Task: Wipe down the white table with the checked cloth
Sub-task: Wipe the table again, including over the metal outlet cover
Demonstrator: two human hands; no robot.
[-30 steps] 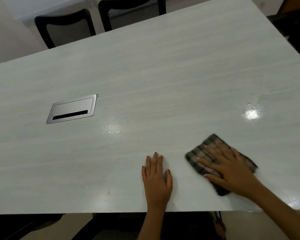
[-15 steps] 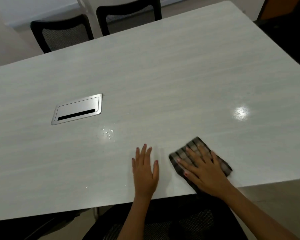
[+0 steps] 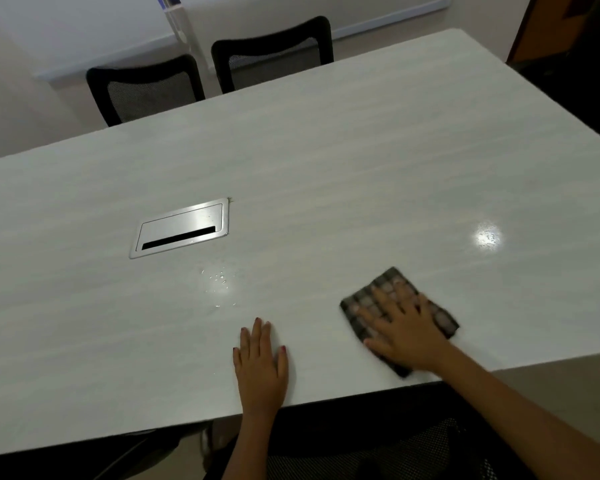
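The left hand (image 3: pixel 261 367) is laid flat, palm down, fingers straight and close together. The right hand (image 3: pixel 404 329) is spread flat, palm down, fingers splayed.

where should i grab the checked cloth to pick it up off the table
Pinch the far corner of the cloth, the one poking out past the fingertips of the right hand. The cloth lies flat on the table and the hand covers its middle, so come from above on the far side, probably nipping that free corner between thumb and forefinger.
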